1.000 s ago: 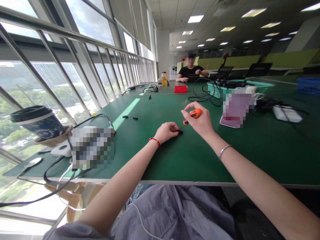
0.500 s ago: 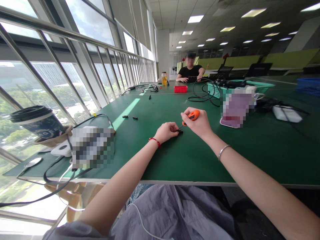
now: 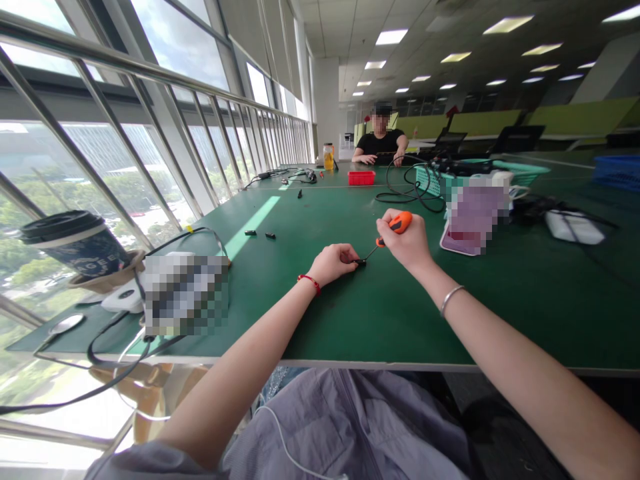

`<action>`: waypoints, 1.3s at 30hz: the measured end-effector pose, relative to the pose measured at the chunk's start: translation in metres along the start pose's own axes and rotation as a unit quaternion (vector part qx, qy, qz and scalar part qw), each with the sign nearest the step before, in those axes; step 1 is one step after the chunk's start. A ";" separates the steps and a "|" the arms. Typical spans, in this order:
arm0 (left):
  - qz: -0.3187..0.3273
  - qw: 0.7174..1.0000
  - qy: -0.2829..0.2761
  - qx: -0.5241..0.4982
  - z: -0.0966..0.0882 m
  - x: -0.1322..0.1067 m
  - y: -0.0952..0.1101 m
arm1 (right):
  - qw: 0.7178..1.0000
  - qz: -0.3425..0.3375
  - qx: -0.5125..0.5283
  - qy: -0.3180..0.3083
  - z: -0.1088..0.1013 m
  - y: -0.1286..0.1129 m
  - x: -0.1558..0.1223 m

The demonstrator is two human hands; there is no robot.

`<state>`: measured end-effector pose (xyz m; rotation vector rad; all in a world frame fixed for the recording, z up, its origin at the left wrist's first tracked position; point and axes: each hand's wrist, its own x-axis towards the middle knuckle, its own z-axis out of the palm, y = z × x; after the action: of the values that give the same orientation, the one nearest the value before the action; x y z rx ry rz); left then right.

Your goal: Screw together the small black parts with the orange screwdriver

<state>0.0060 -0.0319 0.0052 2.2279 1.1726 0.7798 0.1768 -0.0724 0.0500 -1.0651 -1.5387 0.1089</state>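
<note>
My left hand point(image 3: 334, 261) rests on the green table point(image 3: 380, 320) with its fingers closed round a small black part point(image 3: 361, 262). My right hand point(image 3: 407, 241) is wrapped round the orange handle of a small screwdriver point(image 3: 395, 227). The screwdriver slants down to the left, and its thin tip meets the black part beside my left fingertips. A red string circles my left wrist and a silver bangle my right.
A lidded paper cup point(image 3: 75, 245), a white device and black cables lie at the left edge. Two small black parts point(image 3: 261, 234) sit further out. A pink pixelated item point(image 3: 475, 217) stands right. A person point(image 3: 383, 141) sits at the far end behind a red tray point(image 3: 361, 177).
My right hand has shifted to the right and tilted the screwdriver flatter, its tip still at the black part. My left hand has stayed put.
</note>
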 end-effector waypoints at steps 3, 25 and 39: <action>-0.001 1.000 0.001 -0.002 0.000 0.000 0.000 | 1.000 0.009 0.001 -0.006 0.000 0.000 0.000; 0.004 0.999 -0.003 -0.040 0.000 0.001 -0.003 | 0.997 0.006 -0.075 0.013 -0.004 -0.002 0.002; 0.011 0.999 -0.004 -0.034 -0.001 0.001 -0.004 | 0.997 0.000 -0.079 0.024 -0.007 -0.004 0.003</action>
<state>0.0039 -0.0290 0.0033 2.1894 1.1033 0.8066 0.1805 -0.0765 0.0564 -1.1838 -1.5227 -0.0396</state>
